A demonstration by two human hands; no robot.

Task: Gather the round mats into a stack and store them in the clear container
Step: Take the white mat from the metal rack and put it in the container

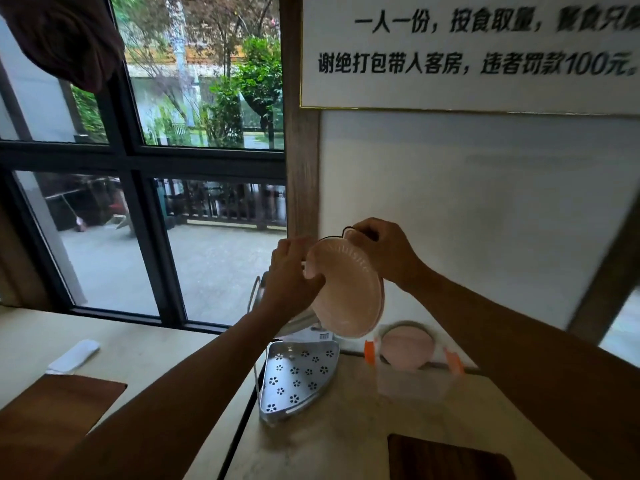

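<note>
A small stack of pink round mats (346,292) is held up in the air, tilted on edge, above the table. My left hand (294,275) grips the stack's left rim. At the top rim my right hand (381,252) pinches it near a thin black loop. Below and to the right stands the clear container (414,372) with orange side clips. Another pink round mat (407,344) shows inside it, leaning toward the wall.
A white perforated corner shelf rack (298,375) stands on the pale table just below the held mats. Dark wooden boards lie at the front left (52,407) and front right (446,459). A folded white cloth (74,355) lies left. Window left, wall with a sign right.
</note>
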